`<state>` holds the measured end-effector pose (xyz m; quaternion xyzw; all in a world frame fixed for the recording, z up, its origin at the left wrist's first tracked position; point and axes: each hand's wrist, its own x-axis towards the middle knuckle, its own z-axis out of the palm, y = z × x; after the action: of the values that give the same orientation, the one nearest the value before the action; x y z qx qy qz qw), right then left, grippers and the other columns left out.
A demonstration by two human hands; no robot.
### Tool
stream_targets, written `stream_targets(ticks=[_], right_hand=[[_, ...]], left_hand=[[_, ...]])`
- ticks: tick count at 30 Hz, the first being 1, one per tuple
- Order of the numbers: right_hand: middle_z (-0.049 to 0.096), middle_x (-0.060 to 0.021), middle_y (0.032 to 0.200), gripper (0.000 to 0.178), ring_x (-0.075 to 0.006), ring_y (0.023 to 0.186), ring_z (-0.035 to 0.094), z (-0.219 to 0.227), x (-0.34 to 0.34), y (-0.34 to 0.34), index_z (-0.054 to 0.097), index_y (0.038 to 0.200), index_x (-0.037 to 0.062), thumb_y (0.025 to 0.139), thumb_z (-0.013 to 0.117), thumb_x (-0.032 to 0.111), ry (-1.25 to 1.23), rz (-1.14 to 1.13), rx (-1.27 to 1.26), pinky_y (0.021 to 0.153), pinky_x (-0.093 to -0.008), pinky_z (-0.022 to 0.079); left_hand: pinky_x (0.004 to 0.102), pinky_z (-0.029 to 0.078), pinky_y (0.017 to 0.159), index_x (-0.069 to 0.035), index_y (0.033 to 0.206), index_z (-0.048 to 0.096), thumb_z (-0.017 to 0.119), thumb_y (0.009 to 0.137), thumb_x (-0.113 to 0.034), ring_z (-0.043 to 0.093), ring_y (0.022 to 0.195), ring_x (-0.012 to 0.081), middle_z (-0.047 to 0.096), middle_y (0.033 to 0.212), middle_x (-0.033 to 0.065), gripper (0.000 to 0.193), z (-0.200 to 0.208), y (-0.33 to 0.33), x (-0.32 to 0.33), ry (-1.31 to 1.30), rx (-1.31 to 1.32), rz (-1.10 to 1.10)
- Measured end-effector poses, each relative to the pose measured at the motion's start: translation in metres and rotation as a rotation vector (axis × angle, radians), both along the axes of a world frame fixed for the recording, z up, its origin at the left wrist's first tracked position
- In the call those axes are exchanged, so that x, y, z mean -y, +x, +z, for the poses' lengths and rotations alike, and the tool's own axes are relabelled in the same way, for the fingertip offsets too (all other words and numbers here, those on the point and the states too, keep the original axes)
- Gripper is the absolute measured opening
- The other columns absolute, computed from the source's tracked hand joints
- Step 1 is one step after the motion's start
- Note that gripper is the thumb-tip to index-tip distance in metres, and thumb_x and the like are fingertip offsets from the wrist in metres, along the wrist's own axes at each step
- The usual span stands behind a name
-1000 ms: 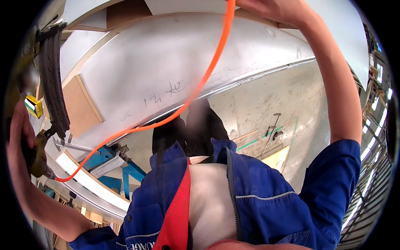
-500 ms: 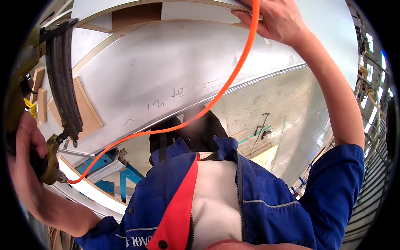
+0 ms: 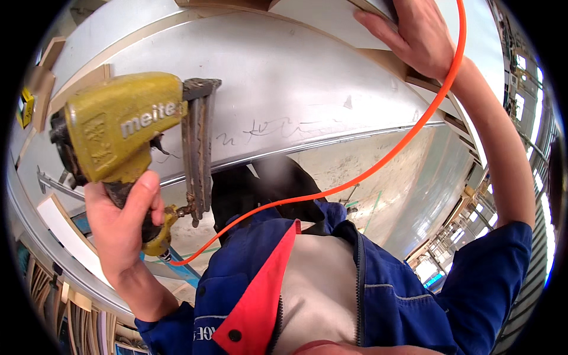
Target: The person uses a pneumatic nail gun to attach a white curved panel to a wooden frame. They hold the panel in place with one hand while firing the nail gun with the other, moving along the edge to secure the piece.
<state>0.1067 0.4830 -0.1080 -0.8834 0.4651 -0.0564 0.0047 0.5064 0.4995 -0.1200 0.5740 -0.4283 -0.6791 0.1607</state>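
Note:
My left hand (image 3: pixel 121 222) is wrapped round the dark grip of a yellow pneumatic nail gun (image 3: pixel 112 127). The gun is raised over the left part of a grey metal-topped table (image 3: pixel 260 71), its long dark magazine standing to the right of the grip. From the grip's base an orange air hose (image 3: pixel 378 174) runs across in front of my body and passes over my right wrist. At the top right, my right hand (image 3: pixel 429 44) grips the edge of a curved wooden panel (image 3: pixel 319 35), thumb on the near side; its fingertips are partly out of view.
Wooden strips (image 3: pixel 47 89) lie at the table's far left beside a small yellow object (image 3: pixel 25 107). A white-faced curved piece (image 3: pixel 68 231) sits near the left edge. Several thin boards (image 3: pixel 83 325) stand below left. The table's metal edge (image 3: pixel 331 140) runs before me.
My left hand has brought the nail gun from the far left rim in over the table. My right hand has shifted slightly right, and the hose has swung right with it.

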Motion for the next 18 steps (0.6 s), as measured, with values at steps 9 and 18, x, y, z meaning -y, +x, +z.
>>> stream_targets(ticks=[9,18], right_hand=[[0.058,-0.0232,0.132,0.058,-0.0414,0.13,0.051,-0.006,0.009,0.01,0.051,0.136,0.0036,0.08,0.067,0.009,-0.12,0.076,-0.053,0.114,-0.0556,0.033],[0.055,-0.0278,0.133,0.055,-0.0397,0.131,0.05,-0.006,0.009,0.001,0.047,0.135,-0.0074,0.083,0.062,0.004,-0.127,0.161,-0.223,0.116,-0.0517,0.033]], left_hand=[[0.0274,0.041,0.043,0.002,0.102,0.051,0.062,0.09,-0.005,0.048,0.046,0.0145,0.051,0.064,0.0066,0.017,-0.038,-0.006,-0.016,0.102,-0.023,-0.036],[0.0278,0.043,0.044,0.001,0.102,0.052,0.063,0.092,-0.008,0.051,0.046,0.0139,0.053,0.064,0.0067,0.017,-0.075,-0.008,-0.002,0.28,-0.217,0.112]])
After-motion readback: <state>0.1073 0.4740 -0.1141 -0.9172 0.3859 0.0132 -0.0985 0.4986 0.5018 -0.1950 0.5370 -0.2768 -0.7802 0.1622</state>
